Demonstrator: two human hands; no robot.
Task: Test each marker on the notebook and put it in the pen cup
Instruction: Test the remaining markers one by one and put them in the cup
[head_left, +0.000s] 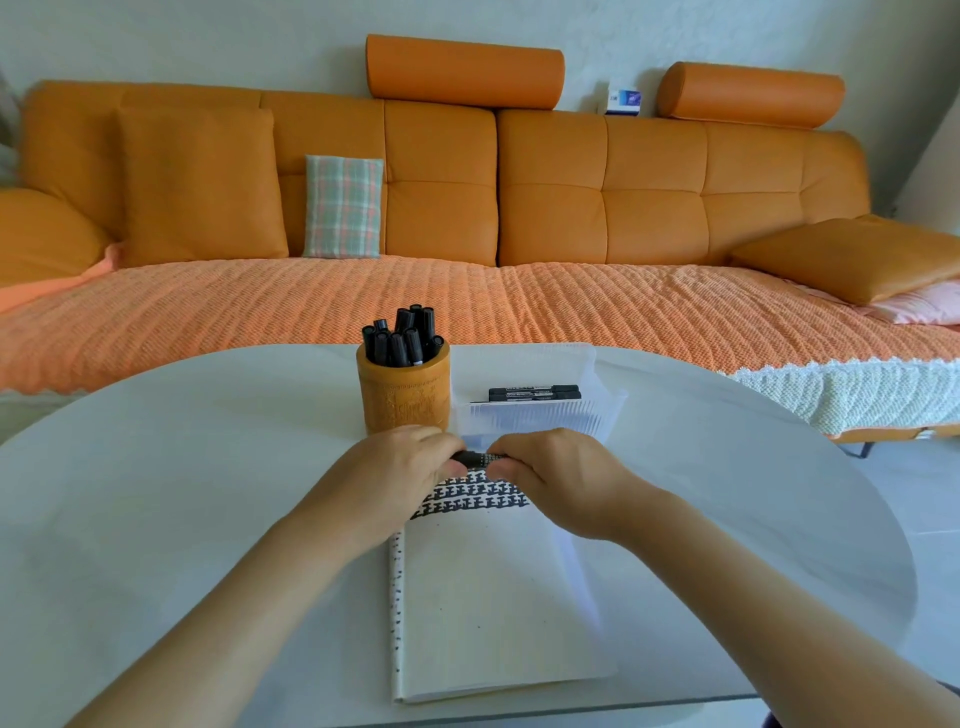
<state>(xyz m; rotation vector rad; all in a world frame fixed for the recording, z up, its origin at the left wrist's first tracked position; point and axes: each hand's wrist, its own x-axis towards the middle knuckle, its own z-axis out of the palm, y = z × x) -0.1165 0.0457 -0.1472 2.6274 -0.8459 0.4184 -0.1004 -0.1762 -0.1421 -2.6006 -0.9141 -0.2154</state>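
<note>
View from the head camera, looking forward and down. The left hand (400, 467) and the right hand (561, 473) meet over the far end of the notebook (493, 597), knuckles nearly touching. Each has its fingers curled tight round one end of a single black marker (475, 458), which lies level between them with only a short middle stretch showing. Whether its cap is on cannot be told, as both ends are hidden in the fists. Directly under the two hands, the open page carries rows of black test marks (472, 499); nearer the wrists, between the forearms, the page is blank. Just beyond the left hand's knuckles stands the orange pen cup (404, 392), upright and holding a cluster of capped markers (402, 338). Just beyond the right hand's knuckles, beside the cup, sits a clear tray (540, 410) with two markers (534, 392) lying flat in it. All of this rests on a pale rounded table (156, 493), which spreads out to either side of the forearms. Well beyond both hands runs an orange sofa (550, 218), with a plaid cushion (343, 208) propped against its back on the left hand's side.
</note>
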